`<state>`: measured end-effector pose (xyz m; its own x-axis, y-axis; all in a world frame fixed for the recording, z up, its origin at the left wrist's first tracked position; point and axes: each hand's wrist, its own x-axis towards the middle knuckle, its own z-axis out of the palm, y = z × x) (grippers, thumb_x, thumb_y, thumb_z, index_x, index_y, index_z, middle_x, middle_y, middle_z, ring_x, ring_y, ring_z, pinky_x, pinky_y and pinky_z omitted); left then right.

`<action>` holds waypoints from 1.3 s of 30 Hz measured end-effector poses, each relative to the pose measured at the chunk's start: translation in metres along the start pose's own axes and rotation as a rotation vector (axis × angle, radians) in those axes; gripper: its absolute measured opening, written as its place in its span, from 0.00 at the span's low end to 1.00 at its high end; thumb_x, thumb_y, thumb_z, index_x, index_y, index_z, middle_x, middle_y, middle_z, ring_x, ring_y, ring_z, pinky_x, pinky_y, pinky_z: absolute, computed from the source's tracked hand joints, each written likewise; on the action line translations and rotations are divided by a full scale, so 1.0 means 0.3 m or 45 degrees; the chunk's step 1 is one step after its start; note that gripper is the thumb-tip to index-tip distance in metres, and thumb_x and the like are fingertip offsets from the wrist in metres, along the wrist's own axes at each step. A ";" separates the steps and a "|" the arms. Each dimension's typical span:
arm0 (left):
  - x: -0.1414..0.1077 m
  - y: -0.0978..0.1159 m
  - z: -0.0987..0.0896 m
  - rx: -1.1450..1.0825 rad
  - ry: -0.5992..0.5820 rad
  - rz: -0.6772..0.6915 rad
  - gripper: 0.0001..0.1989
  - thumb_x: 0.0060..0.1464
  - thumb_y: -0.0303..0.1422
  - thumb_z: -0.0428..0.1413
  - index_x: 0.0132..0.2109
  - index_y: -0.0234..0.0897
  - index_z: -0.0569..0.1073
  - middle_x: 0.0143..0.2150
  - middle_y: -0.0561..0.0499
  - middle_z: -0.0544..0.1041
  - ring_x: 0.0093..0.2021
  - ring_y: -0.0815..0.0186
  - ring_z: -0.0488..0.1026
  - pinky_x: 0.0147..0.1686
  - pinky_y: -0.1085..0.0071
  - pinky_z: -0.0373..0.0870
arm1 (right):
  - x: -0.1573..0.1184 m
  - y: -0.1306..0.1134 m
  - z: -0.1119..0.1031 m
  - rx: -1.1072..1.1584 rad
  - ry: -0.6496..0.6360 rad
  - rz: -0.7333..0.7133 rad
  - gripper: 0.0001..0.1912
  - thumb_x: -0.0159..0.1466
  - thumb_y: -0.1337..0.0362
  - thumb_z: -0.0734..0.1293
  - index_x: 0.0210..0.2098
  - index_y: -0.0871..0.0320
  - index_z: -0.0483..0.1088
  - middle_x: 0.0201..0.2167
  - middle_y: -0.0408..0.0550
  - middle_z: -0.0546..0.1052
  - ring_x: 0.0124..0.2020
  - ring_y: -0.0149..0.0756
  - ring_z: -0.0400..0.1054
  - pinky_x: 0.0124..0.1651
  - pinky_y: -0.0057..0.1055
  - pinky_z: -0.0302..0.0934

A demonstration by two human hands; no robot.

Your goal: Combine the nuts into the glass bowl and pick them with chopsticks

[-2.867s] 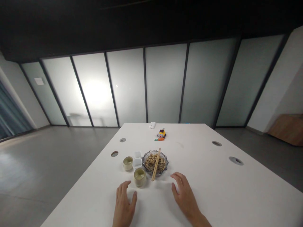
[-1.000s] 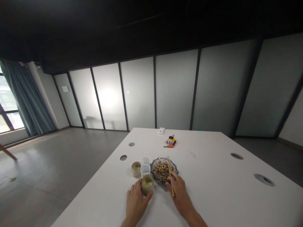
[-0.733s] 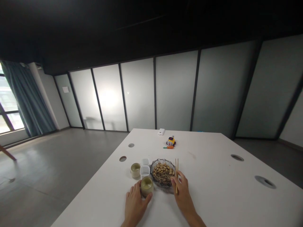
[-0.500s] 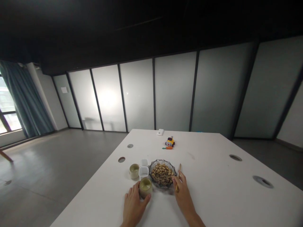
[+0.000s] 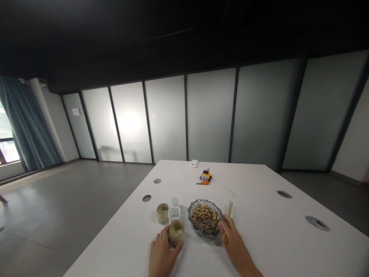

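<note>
My left hand [image 5: 163, 252] curls around the side of an upright pale-green cup [image 5: 176, 239], thumb and fingers closed on it. A scalloped clear glass bowl [image 5: 211, 234] stands to the cup's right, holding pale nuts in their shells [image 5: 203, 210] and dark striped seeds [image 5: 206, 224]. My right hand [image 5: 232, 236] has a pair of wooden chopsticks [image 5: 230, 208] in its grip, tips pointing away from me. Its thumb and fingertips meet the bowl's right rim, and my fingers hide part of that contact. Behind the held cup are a second green cup [image 5: 162, 213] and two small white plastic containers [image 5: 174, 214].
Farther back on the white table [image 5: 259, 215] lie an orange toy carrot [image 5: 204, 183], a yellow-and-grey toy vehicle [image 5: 205, 175] and a white device [image 5: 194, 164]. Round holes [image 5: 147, 198] pierce the tabletop on both sides. Frosted panels [image 5: 210, 115] line the room behind.
The glass bowl has slid right, away from the cups, together with my right hand and the chopsticks. My left hand stays on the cup. The view has shifted slightly.
</note>
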<state>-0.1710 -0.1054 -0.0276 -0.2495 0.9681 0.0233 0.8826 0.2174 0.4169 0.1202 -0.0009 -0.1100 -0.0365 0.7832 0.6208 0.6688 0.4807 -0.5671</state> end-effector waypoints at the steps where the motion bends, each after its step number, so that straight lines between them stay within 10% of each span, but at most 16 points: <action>1: 0.002 -0.003 0.004 0.003 0.005 0.007 0.31 0.63 0.44 0.55 0.70 0.41 0.66 0.66 0.44 0.76 0.65 0.53 0.71 0.61 0.63 0.61 | -0.002 0.020 -0.030 -0.007 -0.023 -0.010 0.21 0.76 0.53 0.57 0.44 0.54 0.79 0.61 0.58 0.75 0.61 0.49 0.74 0.65 0.47 0.71; 10: 0.005 -0.017 0.024 0.072 0.007 0.084 0.32 0.65 0.46 0.53 0.72 0.41 0.65 0.67 0.43 0.75 0.66 0.51 0.70 0.63 0.60 0.61 | -0.047 0.210 -0.237 -0.126 0.074 0.014 0.26 0.77 0.47 0.56 0.42 0.54 0.79 0.59 0.58 0.74 0.58 0.49 0.76 0.61 0.45 0.74; 39: 0.174 0.280 0.130 -0.013 -0.068 0.133 0.30 0.70 0.47 0.52 0.71 0.37 0.63 0.55 0.40 0.84 0.55 0.49 0.82 0.51 0.61 0.71 | -0.041 0.151 -0.223 -0.266 0.303 -0.237 0.19 0.78 0.54 0.58 0.63 0.46 0.72 0.61 0.56 0.69 0.62 0.51 0.72 0.57 0.47 0.76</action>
<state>-0.0945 -0.0318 -0.0268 -0.1342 0.9908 0.0186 0.8985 0.1138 0.4239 0.2006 -0.0153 -0.1071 -0.0147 0.5641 0.8256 0.8053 0.4961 -0.3246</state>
